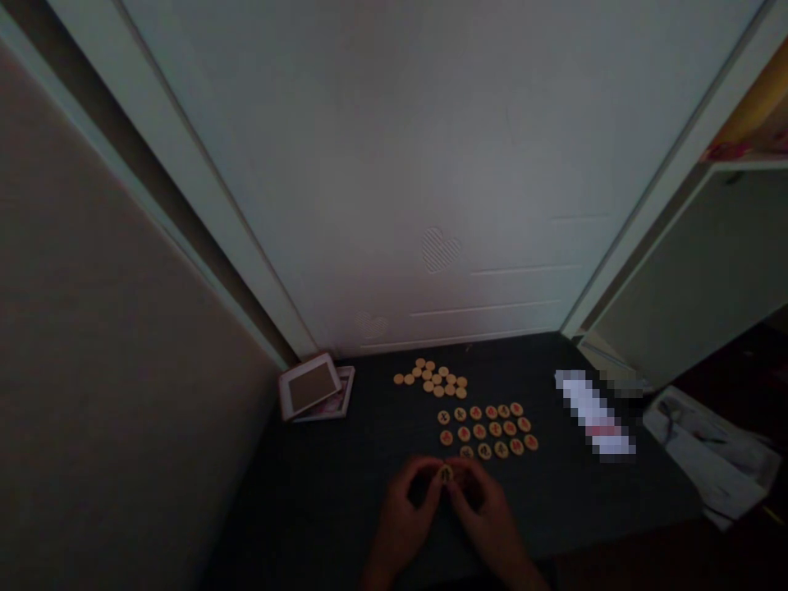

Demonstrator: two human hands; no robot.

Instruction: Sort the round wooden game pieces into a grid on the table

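Between the fingertips of both hands is one round xiangqi piece (446, 474) with a dark character on its face. My left hand (407, 502) pinches it from the left. From the other side, my right hand (485, 502) closes on the same piece. Just beyond the fingers lie rows of xiangqi pieces (496, 429), face up with red or black characters. The front row's left end is close to my right fingers. Farther back is a loose cluster of plain-looking pieces (437, 379), whose faces show no characters I can make out.
A dark tabletop (326, 484) meets a pale panel (369, 205) with embossed hearts. An open box (311, 386) and its other part lie at the back left. To the right are a blurred white object (592, 410) and a pale container (714, 447) beyond the table edge.
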